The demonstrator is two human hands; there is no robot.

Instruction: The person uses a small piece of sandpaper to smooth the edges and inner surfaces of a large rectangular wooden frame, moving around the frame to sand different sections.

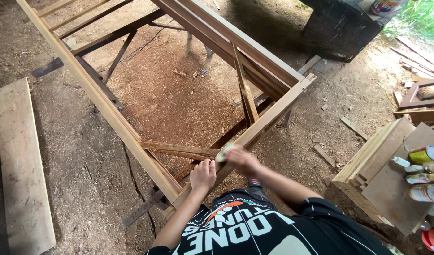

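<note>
1. The frame (179, 94) lay across the frame's centre, already assembled.
2. The right hand (240, 158) closed its fingers on a pale pad (223, 152) at the near rail.
3. The left hand (203, 174) pressed flat, fingers together, empty.
4. Most rails apparently awaited rubbing.

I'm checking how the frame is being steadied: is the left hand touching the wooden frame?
Touching. The head view shows the left hand lying flat on the near rail of the wooden frame, no gap visible.
</note>
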